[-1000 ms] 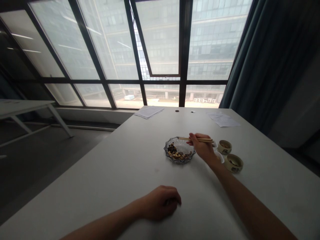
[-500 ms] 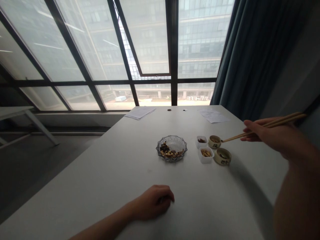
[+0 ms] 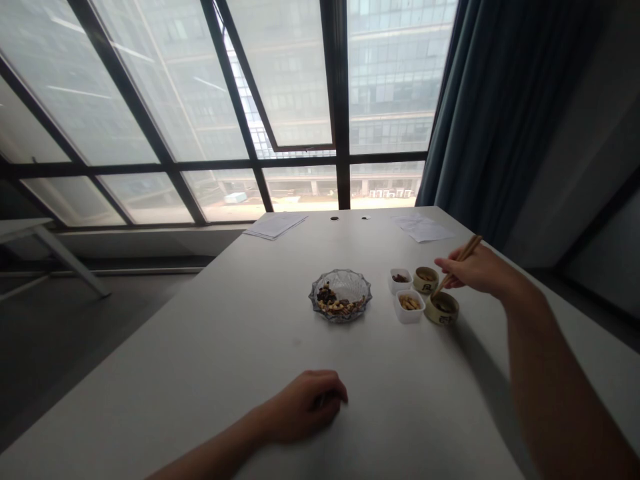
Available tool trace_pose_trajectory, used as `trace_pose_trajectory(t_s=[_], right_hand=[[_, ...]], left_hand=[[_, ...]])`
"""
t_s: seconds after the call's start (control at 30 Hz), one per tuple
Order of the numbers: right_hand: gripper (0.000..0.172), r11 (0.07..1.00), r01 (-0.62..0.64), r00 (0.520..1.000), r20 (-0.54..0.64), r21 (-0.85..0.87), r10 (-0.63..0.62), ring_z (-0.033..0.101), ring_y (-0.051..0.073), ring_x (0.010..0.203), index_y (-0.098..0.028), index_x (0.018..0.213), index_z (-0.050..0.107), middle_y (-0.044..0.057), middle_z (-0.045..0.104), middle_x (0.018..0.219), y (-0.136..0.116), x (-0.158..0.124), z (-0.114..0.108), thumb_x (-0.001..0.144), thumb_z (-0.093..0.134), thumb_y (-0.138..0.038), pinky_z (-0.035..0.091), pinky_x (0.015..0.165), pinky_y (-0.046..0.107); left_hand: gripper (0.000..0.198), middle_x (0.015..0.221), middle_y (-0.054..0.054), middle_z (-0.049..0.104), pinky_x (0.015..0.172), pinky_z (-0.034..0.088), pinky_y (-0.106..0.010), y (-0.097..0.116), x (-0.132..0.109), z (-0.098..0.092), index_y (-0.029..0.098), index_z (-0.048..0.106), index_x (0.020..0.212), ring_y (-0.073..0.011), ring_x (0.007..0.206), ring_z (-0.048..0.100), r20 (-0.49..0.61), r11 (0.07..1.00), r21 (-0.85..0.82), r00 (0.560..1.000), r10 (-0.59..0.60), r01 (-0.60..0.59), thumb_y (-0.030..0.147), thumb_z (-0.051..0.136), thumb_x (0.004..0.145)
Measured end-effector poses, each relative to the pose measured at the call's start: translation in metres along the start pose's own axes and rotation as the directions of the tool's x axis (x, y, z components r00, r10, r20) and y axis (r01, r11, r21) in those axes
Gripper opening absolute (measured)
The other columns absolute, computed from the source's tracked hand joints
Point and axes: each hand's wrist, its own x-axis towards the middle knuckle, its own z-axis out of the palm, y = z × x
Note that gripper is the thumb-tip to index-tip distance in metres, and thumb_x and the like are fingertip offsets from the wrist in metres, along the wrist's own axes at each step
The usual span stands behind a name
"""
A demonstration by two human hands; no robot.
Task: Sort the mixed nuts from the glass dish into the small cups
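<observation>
My right hand (image 3: 467, 268) is closed round a pair of wooden chopsticks (image 3: 469, 248), whose tips point down at the near beige ceramic bowl (image 3: 443, 320). Whether they touch its dark contents I cannot tell. Just behind stands a similar small bowl (image 3: 425, 288) with brown bits in it. Left of these are two white plastic tubs, a near tub (image 3: 410, 315) with tan pieces and a far tub (image 3: 399, 287) with dark reddish pieces. A scalloped glass bowl (image 3: 341, 317) holds mixed dark and yellowish bits. My left hand (image 3: 313, 403) rests on the table, fingers curled in.
The white table (image 3: 240, 333) runs toward the windows. Paper sheets (image 3: 276, 225) lie at its far left, more paper (image 3: 425, 228) at its far right. A blue curtain (image 3: 465, 133) hangs on the right. Another white table (image 3: 25, 230) stands at the left.
My right hand has moved left and inward, and the chopsticks have swung to a steeper slant, their tips going from beside the far ceramic bowl to the near one. My left hand stays put.
</observation>
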Motion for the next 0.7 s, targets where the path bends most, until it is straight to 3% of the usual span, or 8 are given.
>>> trace_pose_trajectory(t_s=[0.23, 0.37, 0.47, 0.53, 0.6, 0.7], right_hand=[[0.020, 0.999, 0.024, 0.993, -0.115, -0.023, -0.026, 0.074, 0.027, 0.052, -0.016, 0.072, 0.071, 0.013, 0.073, 0.061, -0.026, -0.020, -0.008, 0.080, 0.081, -0.032, 0.059, 0.045, 0.030], [0.025, 0.979, 0.201, 0.957, -0.214, 0.006, -0.196, 0.075, 0.024, 0.057, -0.015, 0.074, 0.073, 0.011, 0.074, 0.065, -0.049, -0.029, 0.007, 0.084, 0.076, -0.038, 0.058, 0.045, 0.026], [0.036, 0.941, 0.316, 0.943, -0.144, 0.118, -0.299, 0.074, 0.023, 0.058, -0.017, 0.075, 0.073, 0.009, 0.074, 0.066, -0.062, -0.033, 0.043, 0.088, 0.070, -0.050, 0.056, 0.045, 0.025], [0.041, 0.904, 0.370, 0.927, -0.018, 0.217, -0.375, 0.075, 0.022, 0.062, -0.017, 0.077, 0.074, 0.009, 0.076, 0.070, -0.061, -0.032, 0.076, 0.090, 0.067, -0.055, 0.057, 0.050, 0.025], [0.044, 0.864, 0.411, 0.903, -0.002, 0.291, -0.429, 0.075, 0.022, 0.067, -0.017, 0.077, 0.074, 0.009, 0.076, 0.072, -0.054, -0.028, 0.113, 0.090, 0.066, -0.058, 0.059, 0.058, 0.027], [0.048, 0.847, 0.373, 0.908, 0.041, 0.378, -0.418, 0.075, 0.023, 0.066, -0.016, 0.075, 0.074, 0.009, 0.076, 0.071, -0.040, -0.020, 0.163, 0.088, 0.065, -0.062, 0.060, 0.060, 0.028]], left_hand=[[0.024, 0.089, -0.001, 0.067, 0.070, 0.045, -0.021, -0.002, 0.000, 0.002, 0.020, 0.069, 0.101, -0.0128, 0.076, 0.058, -0.022, 1.000, -0.006, 0.999, 0.027, -0.027, 0.009, 0.055, 0.084], [0.025, 0.089, 0.000, 0.067, 0.071, 0.045, -0.021, -0.004, 0.000, 0.003, 0.020, 0.069, 0.101, -0.0126, 0.076, 0.058, -0.026, 0.999, 0.000, 0.999, 0.032, -0.032, 0.009, 0.055, 0.084], [0.024, 0.089, -0.001, 0.067, 0.071, 0.045, -0.021, -0.003, -0.001, 0.002, 0.020, 0.069, 0.100, -0.0127, 0.076, 0.059, -0.029, 1.000, 0.009, 0.999, 0.024, -0.023, 0.009, 0.055, 0.084], [0.024, 0.090, -0.001, 0.068, 0.072, 0.046, -0.021, -0.002, 0.000, 0.002, 0.020, 0.069, 0.100, -0.0130, 0.077, 0.059, -0.029, 1.000, 0.008, 0.999, 0.021, -0.021, 0.009, 0.054, 0.085], [0.024, 0.090, -0.001, 0.067, 0.072, 0.046, -0.021, -0.001, 0.000, 0.002, 0.020, 0.069, 0.100, -0.0130, 0.076, 0.059, -0.028, 1.000, 0.007, 0.999, 0.024, -0.024, 0.009, 0.054, 0.085], [0.024, 0.089, 0.000, 0.067, 0.071, 0.046, -0.021, 0.000, 0.000, 0.002, 0.020, 0.069, 0.101, -0.0124, 0.074, 0.059, -0.030, 0.999, 0.006, 0.999, 0.033, -0.032, 0.009, 0.055, 0.085]])
